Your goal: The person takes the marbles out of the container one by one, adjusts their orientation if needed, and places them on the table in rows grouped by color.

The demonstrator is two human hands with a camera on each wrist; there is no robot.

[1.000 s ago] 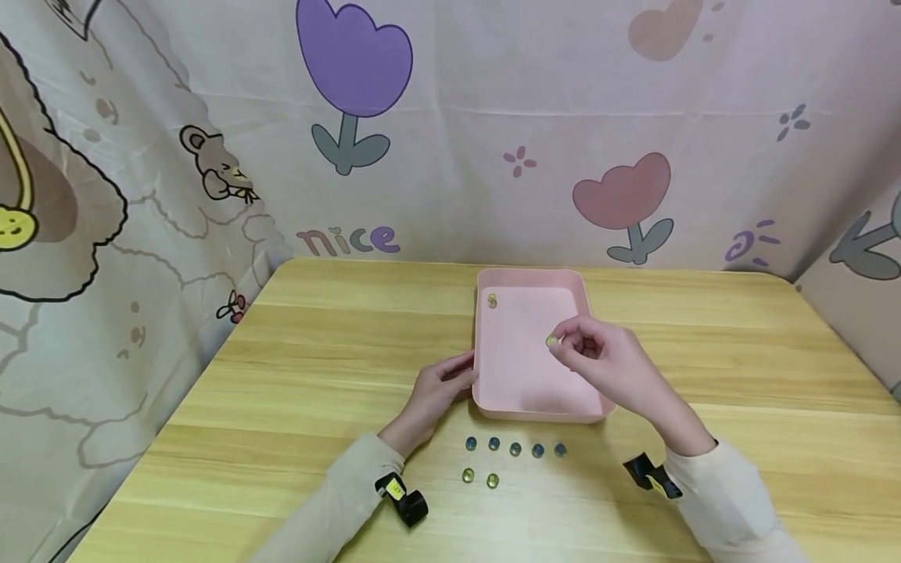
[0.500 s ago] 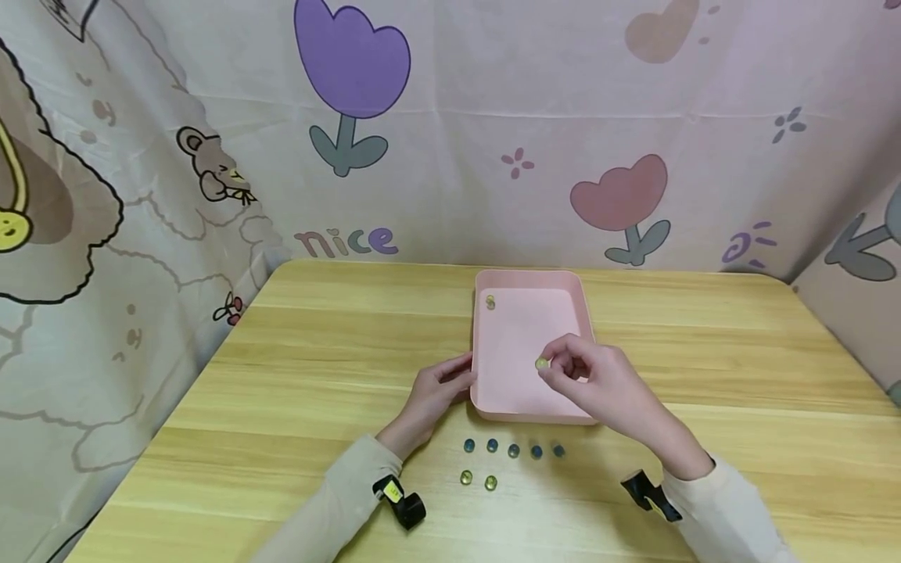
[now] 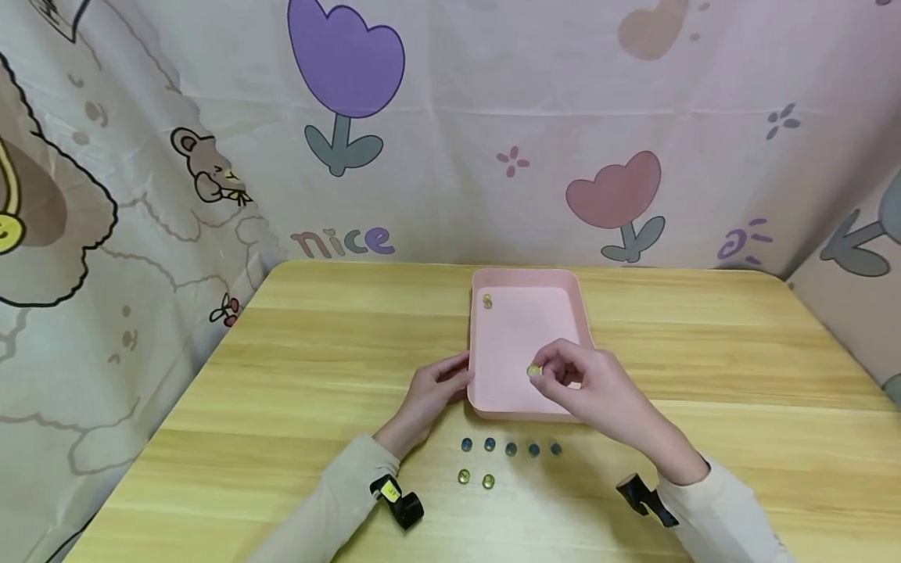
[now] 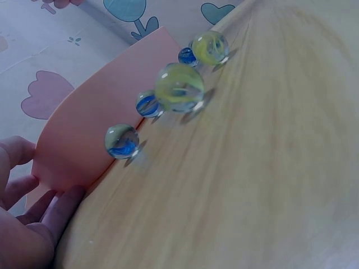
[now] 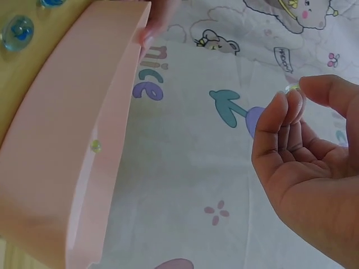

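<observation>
My right hand pinches a yellow-green glass marble between thumb and fingertips, above the near right part of a pink tray. In the right wrist view that marble peeks out at the fingertips. My left hand rests against the tray's left side, its fingers touching the outer wall. Inside the tray, in the far left corner, lies a yellow-green marble. In front of the tray, a row of several blue marbles lies on the wooden table, with two yellow-green marbles nearer me.
The wooden table reaches back to a hanging cloth printed with flowers and bears. Each sleeve carries a small black wrist camera, the left one close to the two nearer marbles.
My right hand has come nearer and a little to the left over the tray, still pinching the marble. The left hand stays at the tray's side.
</observation>
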